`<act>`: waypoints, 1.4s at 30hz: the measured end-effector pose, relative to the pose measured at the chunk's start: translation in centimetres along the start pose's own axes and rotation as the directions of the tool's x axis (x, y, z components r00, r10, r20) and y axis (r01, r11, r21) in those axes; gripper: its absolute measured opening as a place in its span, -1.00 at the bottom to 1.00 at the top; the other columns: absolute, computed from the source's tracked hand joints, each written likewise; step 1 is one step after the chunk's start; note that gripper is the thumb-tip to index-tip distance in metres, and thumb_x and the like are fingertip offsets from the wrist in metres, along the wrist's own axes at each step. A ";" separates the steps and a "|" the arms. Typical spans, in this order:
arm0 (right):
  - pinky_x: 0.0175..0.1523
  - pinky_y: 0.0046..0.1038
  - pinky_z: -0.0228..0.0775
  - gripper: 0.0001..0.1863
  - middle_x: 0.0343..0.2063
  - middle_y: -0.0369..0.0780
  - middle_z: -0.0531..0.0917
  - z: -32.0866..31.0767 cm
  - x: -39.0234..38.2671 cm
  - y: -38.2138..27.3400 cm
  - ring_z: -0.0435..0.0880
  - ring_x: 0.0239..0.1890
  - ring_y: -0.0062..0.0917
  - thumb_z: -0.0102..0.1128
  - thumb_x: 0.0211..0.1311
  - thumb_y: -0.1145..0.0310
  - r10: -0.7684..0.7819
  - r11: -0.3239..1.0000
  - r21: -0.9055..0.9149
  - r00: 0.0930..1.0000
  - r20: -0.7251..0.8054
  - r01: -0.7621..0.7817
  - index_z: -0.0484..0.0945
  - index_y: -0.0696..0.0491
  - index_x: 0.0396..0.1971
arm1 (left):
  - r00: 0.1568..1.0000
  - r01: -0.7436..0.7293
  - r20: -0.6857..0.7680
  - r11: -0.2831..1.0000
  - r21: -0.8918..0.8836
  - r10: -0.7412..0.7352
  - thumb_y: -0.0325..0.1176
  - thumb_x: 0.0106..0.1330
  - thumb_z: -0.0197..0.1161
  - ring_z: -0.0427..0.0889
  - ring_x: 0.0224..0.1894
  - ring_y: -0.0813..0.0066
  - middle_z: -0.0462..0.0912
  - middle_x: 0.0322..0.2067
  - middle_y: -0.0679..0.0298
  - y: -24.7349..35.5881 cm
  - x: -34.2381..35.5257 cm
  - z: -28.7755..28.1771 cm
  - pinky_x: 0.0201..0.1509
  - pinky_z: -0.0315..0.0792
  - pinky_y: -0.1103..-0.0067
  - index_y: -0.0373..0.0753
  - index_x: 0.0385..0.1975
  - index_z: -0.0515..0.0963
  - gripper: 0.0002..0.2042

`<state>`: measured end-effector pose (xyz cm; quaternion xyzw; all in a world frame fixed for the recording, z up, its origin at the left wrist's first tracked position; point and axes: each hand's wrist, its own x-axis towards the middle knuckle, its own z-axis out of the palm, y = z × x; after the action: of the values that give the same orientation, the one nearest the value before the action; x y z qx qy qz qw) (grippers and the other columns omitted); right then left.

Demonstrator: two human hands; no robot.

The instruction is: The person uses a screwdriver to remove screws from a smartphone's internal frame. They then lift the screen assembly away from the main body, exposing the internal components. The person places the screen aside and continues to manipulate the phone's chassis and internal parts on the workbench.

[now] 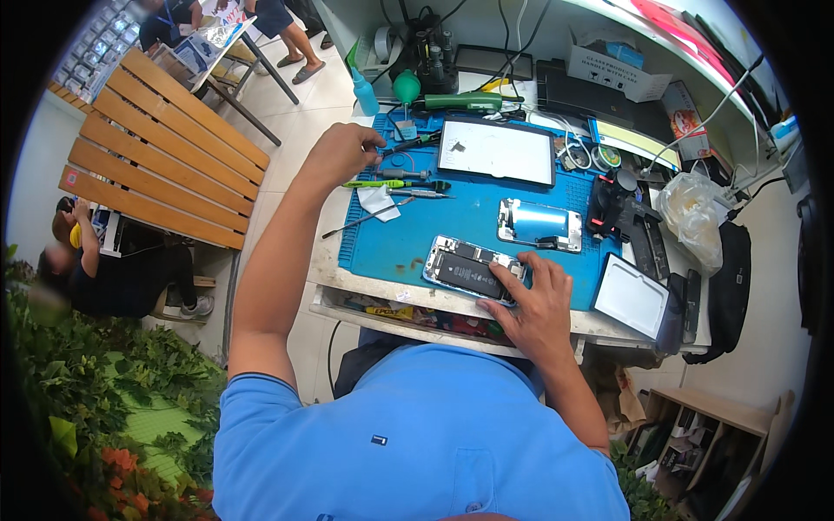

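An opened phone (469,271) lies tilted near the front of the blue work mat (395,241), its black battery and inner parts showing. My right hand (537,304) grips its right end, thumb at the near edge and fingers over the top. Just behind it lies a detached phone screen assembly (540,224), its shiny metal back up. At the mat's back left, my left hand (340,156) has its fingers closed together; what they pinch is too small to tell. Beside those fingertips are a dark pen-like tool (415,144), a green-handled tool (382,184) and a white tissue (377,201).
A white tray (495,151) with a dark rim sits at the back of the mat. Behind stand a green air blower (406,87) and a blue bottle (365,94). A white lid (631,295) and a plastic bag (691,213) lie right. People sit and stand beyond a wooden bench (165,156).
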<state>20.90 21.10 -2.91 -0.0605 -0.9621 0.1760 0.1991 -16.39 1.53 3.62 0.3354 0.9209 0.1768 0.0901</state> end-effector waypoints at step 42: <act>0.34 -0.08 0.27 -0.40 0.28 -0.10 0.58 0.2 -0.1 0.1 0.49 0.33 -0.14 0.58 0.30 -0.09 0.025 1.000 0.007 0.999 0.032 -0.025 0.75 -0.21 0.28 | 0.934 -0.349 -0.182 0.679 -0.646 0.308 -0.57 0.55 0.36 0.80 0.14 0.23 0.69 0.10 0.05 2.4 -5.9 2.0 0.30 0.69 0.36 -0.33 0.36 0.48 -0.57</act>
<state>20.89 21.16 -3.12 -0.0688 -0.9638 0.1830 0.1816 -9.94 -0.04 2.99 0.4350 0.7225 0.5177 0.1442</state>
